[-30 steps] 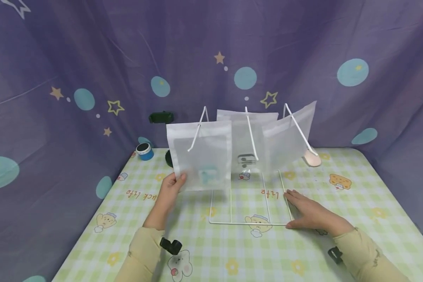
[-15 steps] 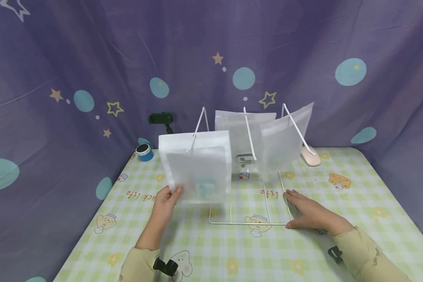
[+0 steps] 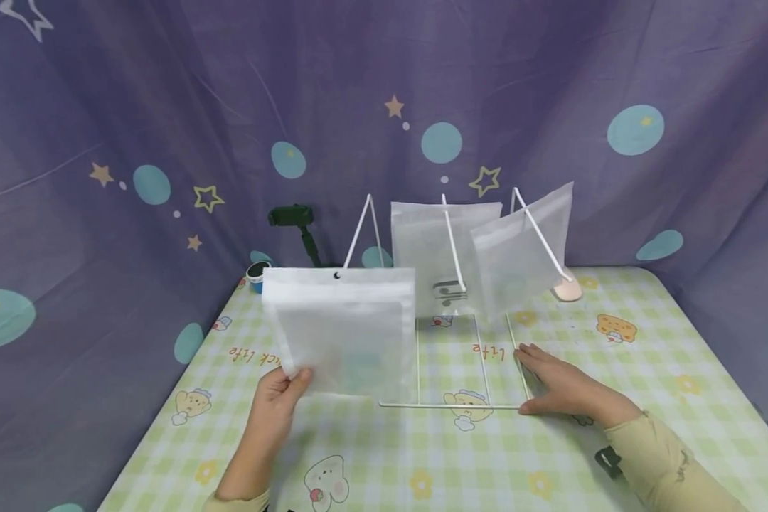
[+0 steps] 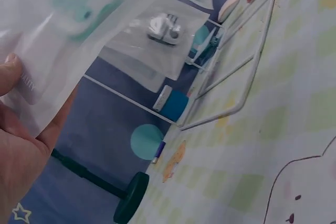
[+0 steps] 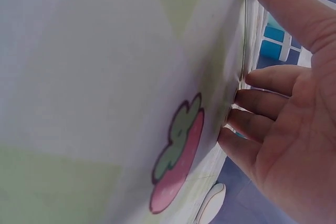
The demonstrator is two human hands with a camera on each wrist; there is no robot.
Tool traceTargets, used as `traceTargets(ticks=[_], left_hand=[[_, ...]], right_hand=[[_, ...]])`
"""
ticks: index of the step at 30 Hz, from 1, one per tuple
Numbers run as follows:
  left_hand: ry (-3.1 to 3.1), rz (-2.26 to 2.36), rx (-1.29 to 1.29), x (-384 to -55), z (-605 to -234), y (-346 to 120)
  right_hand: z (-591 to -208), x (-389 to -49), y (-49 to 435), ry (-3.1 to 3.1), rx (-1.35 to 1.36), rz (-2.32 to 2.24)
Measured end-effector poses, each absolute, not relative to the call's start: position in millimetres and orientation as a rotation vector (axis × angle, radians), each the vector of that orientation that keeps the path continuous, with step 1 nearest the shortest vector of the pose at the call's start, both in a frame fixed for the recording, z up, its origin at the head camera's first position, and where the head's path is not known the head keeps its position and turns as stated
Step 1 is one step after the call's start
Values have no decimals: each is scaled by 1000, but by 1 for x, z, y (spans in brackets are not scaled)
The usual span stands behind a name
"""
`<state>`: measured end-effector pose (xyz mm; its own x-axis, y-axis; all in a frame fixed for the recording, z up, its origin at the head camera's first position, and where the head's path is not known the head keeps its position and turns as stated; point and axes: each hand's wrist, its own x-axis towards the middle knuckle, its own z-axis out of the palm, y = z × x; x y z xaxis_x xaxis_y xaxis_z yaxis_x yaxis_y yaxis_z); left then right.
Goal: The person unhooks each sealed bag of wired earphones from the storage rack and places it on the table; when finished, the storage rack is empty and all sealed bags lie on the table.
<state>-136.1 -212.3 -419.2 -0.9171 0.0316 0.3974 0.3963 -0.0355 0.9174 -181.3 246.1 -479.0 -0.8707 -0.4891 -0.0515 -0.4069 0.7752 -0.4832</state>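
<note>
My left hand [image 3: 269, 412] pinches the lower left corner of a frosted zip bag [image 3: 348, 334]. A teal item shows through this bag [image 4: 79, 11] in the left wrist view. The bag's punched hole appears off the left prong [image 3: 358, 231] of a white wire display rack [image 3: 435, 406], whose tip the bag hides. Two more frosted bags hang there: the middle bag [image 3: 416, 249], with earphones printed or packed inside, and the tilted right bag [image 3: 518, 263]. Straight fingers of my right hand [image 3: 566, 387] rest against the right side of the rack's base.
Behind the rack stand a blue jar [image 3: 256, 279], a dark phone stand [image 3: 307, 238] and a pale pink computer mouse [image 3: 568, 288]. A checked cloth [image 3: 486, 469] covers the table. The purple curtain [image 3: 333, 85] closes off the back.
My left hand has drawn the bag toward me and down to the left, along and off the left prong. My right hand has stayed on the rack's base.
</note>
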Motion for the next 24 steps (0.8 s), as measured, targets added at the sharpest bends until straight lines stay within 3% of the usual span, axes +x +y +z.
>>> traceTargets(ticks=[12, 24], left_hand=[[-1597, -2376, -612, -134, -413, -261], [-1821, -2312, -112, -154, -436, -308]], right_hand=[[-479, -181, 246, 2799, -711, -694], [-480, -181, 247, 2798, -704, -704]])
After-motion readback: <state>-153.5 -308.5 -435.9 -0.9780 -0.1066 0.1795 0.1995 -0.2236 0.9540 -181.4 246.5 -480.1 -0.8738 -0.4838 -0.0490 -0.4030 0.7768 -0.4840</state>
